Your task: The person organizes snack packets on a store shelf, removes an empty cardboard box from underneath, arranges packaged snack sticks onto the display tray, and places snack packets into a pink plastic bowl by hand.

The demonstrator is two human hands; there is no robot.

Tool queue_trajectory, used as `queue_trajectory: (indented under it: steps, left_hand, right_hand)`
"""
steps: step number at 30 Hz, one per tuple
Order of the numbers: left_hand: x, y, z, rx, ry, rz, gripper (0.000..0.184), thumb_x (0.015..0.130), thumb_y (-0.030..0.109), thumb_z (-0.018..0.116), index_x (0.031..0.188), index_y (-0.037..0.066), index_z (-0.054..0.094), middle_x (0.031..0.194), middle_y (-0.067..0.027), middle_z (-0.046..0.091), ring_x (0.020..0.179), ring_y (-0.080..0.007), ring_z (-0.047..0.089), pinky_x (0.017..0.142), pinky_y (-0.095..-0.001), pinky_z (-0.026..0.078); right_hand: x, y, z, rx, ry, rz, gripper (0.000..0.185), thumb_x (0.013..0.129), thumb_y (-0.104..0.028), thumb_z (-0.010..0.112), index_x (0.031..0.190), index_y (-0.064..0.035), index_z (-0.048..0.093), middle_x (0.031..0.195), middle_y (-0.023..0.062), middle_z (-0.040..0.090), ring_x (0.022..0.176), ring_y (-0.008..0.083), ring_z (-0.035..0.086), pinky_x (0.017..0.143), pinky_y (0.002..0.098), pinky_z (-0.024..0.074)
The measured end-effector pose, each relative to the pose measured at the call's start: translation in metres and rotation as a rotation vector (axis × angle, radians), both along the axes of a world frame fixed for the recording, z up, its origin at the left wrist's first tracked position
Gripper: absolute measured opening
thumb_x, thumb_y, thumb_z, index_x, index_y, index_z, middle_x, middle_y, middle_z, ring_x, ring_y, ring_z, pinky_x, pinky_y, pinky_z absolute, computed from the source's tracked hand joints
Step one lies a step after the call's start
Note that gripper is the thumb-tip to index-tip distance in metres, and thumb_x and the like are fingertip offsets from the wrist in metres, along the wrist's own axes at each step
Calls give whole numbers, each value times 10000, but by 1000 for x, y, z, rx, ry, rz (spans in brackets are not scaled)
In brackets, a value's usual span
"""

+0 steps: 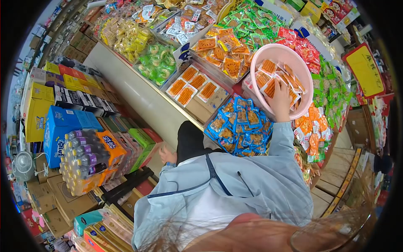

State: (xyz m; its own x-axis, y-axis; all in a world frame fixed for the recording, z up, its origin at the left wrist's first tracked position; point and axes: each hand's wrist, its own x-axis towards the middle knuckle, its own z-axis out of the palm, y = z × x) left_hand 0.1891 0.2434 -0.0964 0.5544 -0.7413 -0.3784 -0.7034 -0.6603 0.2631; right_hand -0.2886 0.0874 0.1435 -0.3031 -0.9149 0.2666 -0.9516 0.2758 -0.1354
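My right hand (280,100) reaches over the rim into a pink plastic basin (305,71) on the display. Its fingers curl down onto clear-wrapped packets of orange-brown snack strips (268,67) and appear to grip one; the fingertips are partly hidden among the packets. Left of the basin, similar flat packets (189,73) lie in rows on cardboard inside a compartment. My left hand (168,156) hangs low beside my dark-trousered leg, fingers loosely apart, with nothing in it.
Blue snack packets (239,124) fill the compartment nearest me. Green (157,63), orange (231,67) and red packets (308,52) surround the basin. At left stand shrink-wrapped bottles (86,157), a blue carton (63,130) and a small fan (23,164). A yellow sign (366,71) rises at right.
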Motion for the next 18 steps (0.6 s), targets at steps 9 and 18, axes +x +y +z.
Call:
queue_trajectory:
  steps: [9, 18]
  left_hand:
    - [17, 22, -40, -177, 60, 125, 770, 671, 217, 721, 1340, 196, 339, 1377, -208, 233, 1239, -390, 342, 1013, -437, 348]
    - [11, 41, -50, -27, 124, 153, 800, 691, 246, 704, 1367, 122, 295, 1386, -243, 193, 1221, -429, 356, 1022, -434, 346]
  right_hand:
    - [-12, 4, 7, -91, -131, 156, 692, 630, -208, 766, 1271, -133, 516, 1148, 134, 487, 1111, 320, 453, 905, 446, 400]
    - [77, 24, 48, 205, -1332, 736, 667, 663, -103, 753, 1281, -88, 503, 1241, 105, 454, 1162, 214, 464, 915, 372, 445]
